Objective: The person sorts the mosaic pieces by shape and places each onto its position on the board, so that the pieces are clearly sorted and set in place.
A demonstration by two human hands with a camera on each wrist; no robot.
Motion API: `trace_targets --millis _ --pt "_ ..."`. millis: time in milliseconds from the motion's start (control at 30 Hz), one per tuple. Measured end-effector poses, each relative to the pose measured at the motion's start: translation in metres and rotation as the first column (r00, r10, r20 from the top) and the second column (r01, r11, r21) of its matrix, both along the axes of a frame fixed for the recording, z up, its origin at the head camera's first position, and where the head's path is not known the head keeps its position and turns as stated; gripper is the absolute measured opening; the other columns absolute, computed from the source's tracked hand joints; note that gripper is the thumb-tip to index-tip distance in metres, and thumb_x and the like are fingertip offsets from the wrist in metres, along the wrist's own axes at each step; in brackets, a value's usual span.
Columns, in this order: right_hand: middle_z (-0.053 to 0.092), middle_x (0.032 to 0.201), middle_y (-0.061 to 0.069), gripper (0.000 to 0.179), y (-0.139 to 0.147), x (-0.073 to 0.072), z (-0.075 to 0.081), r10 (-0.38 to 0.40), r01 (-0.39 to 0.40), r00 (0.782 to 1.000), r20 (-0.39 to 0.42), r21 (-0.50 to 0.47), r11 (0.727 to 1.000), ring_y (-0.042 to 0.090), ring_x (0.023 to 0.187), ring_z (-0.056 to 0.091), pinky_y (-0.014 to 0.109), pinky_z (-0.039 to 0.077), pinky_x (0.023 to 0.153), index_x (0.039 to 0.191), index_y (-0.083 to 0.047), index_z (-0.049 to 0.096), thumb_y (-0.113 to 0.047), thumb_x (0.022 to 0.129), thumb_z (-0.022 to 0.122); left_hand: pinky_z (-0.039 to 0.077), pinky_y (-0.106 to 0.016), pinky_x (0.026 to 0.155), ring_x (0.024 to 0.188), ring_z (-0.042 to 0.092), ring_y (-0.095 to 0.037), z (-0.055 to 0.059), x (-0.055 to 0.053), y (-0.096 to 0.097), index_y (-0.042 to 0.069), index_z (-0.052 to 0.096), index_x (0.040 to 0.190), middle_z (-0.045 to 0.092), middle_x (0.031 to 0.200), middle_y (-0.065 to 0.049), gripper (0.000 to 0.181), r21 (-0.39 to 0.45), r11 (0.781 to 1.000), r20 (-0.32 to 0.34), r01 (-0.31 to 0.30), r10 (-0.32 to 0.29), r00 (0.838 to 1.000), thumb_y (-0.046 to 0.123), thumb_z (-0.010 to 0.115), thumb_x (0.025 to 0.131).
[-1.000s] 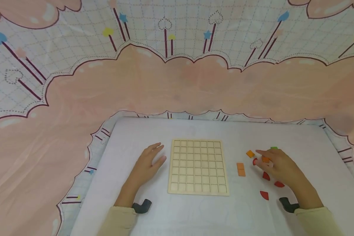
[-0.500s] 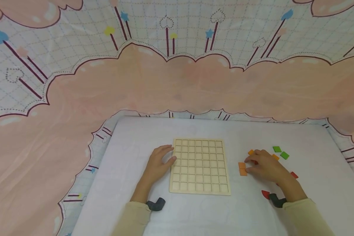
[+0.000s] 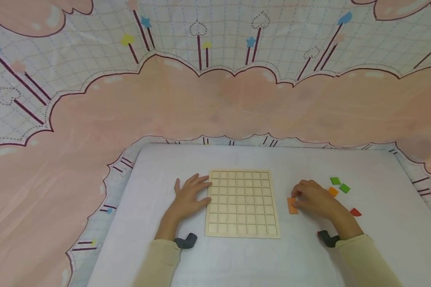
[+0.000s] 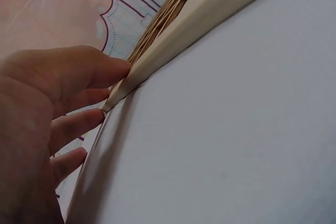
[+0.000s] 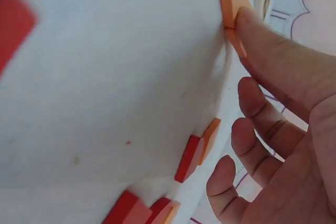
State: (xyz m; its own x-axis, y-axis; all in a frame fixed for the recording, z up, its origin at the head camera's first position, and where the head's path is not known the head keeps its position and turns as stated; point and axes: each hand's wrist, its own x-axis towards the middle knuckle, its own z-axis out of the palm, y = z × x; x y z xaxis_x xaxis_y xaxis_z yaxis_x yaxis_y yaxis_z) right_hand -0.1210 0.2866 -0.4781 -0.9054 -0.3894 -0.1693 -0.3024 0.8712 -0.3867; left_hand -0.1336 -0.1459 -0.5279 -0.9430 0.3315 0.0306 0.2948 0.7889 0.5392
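A pale wooden board with a grid of square cells (image 3: pixel 242 204) lies flat on the white table. My left hand (image 3: pixel 186 201) touches the board's left edge, fingers spread and nearly straight, with the thumb (image 4: pixel 113 71) right at the rim in the left wrist view. Two orange square tiles (image 3: pixel 291 209) lie end to end to the right of the board. Over them is my right hand (image 3: pixel 314 201), thumb and forefinger at the far tile; the thumb tip covers the seam between the orange tiles (image 5: pixel 234 1) in the right wrist view, where the forefinger is hidden.
Beyond the right hand lie two green diamond-shaped pieces (image 3: pixel 340 184), an orange tile (image 3: pixel 333 192) and a red quarter-round piece (image 3: pixel 355 212). More red pieces (image 5: pixel 188 158) show under the right hand. A patterned pink and white cloth (image 3: pixel 215 107) hangs behind the table.
My right hand has come left from the scattered pieces to the orange pair. The left hand has moved right to the board's edge and its fingers have spread.
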Motion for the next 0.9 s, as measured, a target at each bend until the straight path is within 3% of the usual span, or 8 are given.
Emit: trace_targets --millis 267,500,767,900 --pt "0.062 0.082 -0.009 0.019 -0.003 -0.002 0.006 -0.021 0.027 0.997 0.076 -0.079 0.997 0.014 0.081 0.053 0.028 0.046 0.071 0.087 -0.02 0.065 -0.031 0.088 0.08 -0.015 -0.073 0.115 0.159 0.019 -0.024 -0.006 -0.003 -0.011 0.03 0.054 0.149 0.039 0.163 0.014 0.068 -0.057 0.995 0.037 0.08 -0.078 0.996 0.05 0.073 0.086" --pt "0.064 0.085 -0.009 0.012 -0.009 -0.006 0.002 -0.067 0.085 0.993 0.102 -0.184 0.979 0.013 0.084 0.056 0.025 0.048 0.073 0.091 -0.025 0.066 -0.028 0.091 0.078 -0.016 -0.071 0.117 0.16 0.013 -0.024 -0.006 -0.003 -0.014 0.033 0.046 0.154 0.032 0.165 0.018 0.078 -0.088 0.989 0.046 0.118 -0.114 0.992 0.062 0.07 0.085" --pt "0.069 0.095 -0.002 0.008 -0.028 -0.014 -0.006 -0.147 0.204 0.973 0.177 -0.366 0.908 0.019 0.094 0.062 0.033 0.053 0.084 0.099 -0.021 0.072 -0.027 0.095 0.074 -0.014 -0.072 0.116 0.16 0.01 -0.026 -0.006 0.001 -0.006 0.035 0.043 0.155 0.031 0.165 0.019 0.079 -0.125 0.983 0.025 0.135 -0.133 0.991 0.066 0.067 0.086" --pt "0.07 0.098 0.004 0.018 -0.042 -0.021 -0.013 -0.192 0.286 0.952 0.24 -0.462 0.84 0.017 0.09 0.065 0.027 0.055 0.081 0.104 -0.013 0.071 -0.028 0.095 0.074 -0.012 -0.073 0.117 0.16 0.01 -0.026 -0.007 -0.001 0.002 0.036 0.042 0.156 0.029 0.166 0.018 0.079 -0.141 0.979 0.005 0.146 -0.147 0.989 0.067 0.064 0.087"
